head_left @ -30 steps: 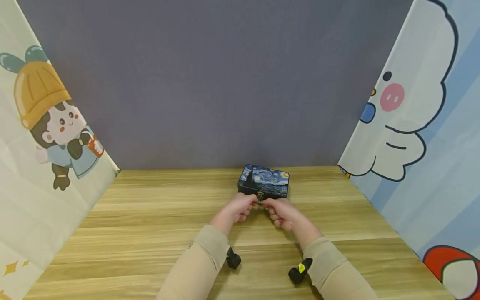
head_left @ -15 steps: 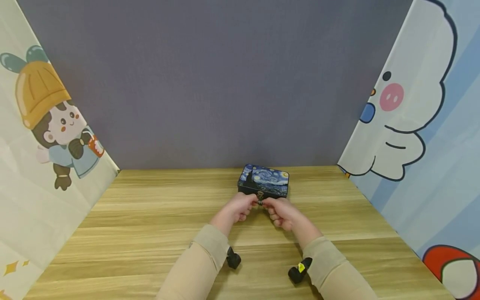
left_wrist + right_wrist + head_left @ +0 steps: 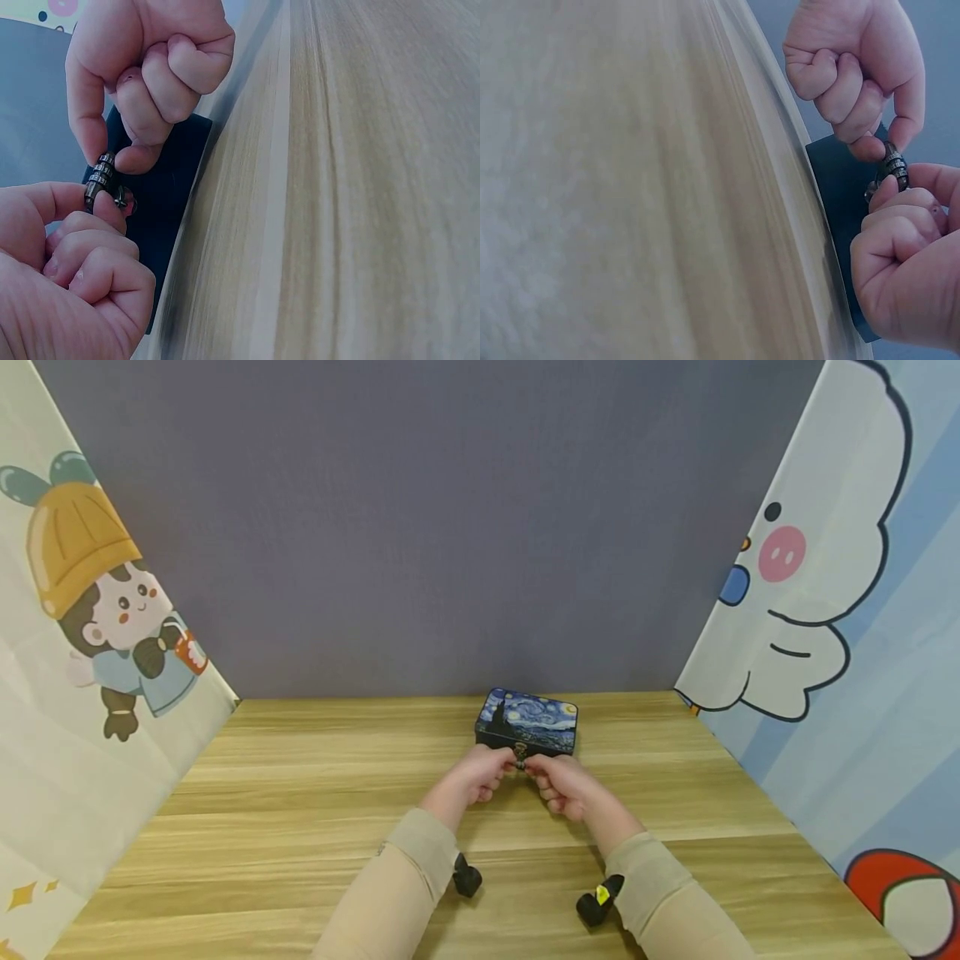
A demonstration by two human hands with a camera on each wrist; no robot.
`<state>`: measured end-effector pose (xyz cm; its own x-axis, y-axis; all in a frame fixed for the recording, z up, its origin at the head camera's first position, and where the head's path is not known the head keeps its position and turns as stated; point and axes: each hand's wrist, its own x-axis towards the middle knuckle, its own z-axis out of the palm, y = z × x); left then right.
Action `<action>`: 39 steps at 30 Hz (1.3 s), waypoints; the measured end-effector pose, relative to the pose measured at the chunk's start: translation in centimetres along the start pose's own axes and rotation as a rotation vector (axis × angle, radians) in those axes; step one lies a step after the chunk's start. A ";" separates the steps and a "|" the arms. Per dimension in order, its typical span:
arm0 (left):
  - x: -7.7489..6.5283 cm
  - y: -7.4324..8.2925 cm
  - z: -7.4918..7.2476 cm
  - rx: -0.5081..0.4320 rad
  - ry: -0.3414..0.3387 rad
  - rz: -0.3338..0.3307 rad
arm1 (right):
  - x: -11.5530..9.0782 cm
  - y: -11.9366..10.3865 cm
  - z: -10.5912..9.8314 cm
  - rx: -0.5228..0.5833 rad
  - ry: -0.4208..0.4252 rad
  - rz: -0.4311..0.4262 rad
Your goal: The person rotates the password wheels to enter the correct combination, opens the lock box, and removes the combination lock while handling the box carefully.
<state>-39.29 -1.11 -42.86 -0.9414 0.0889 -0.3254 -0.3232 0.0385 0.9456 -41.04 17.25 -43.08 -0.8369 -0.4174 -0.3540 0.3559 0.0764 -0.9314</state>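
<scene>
Nothing has visibly moved: at the front of the box [image 3: 536, 718], left hand [image 3: 480, 774] and right hand [image 3: 566, 785] pinch the ringed lock [image 3: 895, 161], apparently setting its dials [image 3: 102, 169], which calls for fine turning.

No text can be read; marks on the dial lock [image 3: 100, 174] are too small.

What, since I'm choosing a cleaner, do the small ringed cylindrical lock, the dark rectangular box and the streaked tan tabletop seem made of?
Small ringed cylindrical lock: probably metal, dull sheen, glints on its rings.
Dark rectangular box: perhaps painted metal or wood; smooth, even dark sides.
Streaked tan tabletop: wood or printed laminate, low gloss, from its straight grain.
</scene>
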 end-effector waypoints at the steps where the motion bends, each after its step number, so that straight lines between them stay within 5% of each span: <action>1: 0.0 0.0 0.0 -0.001 -0.001 0.001 | 0.0 0.0 0.0 0.001 -0.001 0.000; 39: 0.1 -0.2 0.2 0.005 0.003 0.000 | -0.9 -0.4 -1.3 0.000 -0.015 0.040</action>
<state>-39.34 -0.95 -43.05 -0.9416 0.0858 -0.3257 -0.3230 0.0435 0.9454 -40.98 18.71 -42.48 -0.8155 -0.4278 -0.3897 0.3890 0.0934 -0.9165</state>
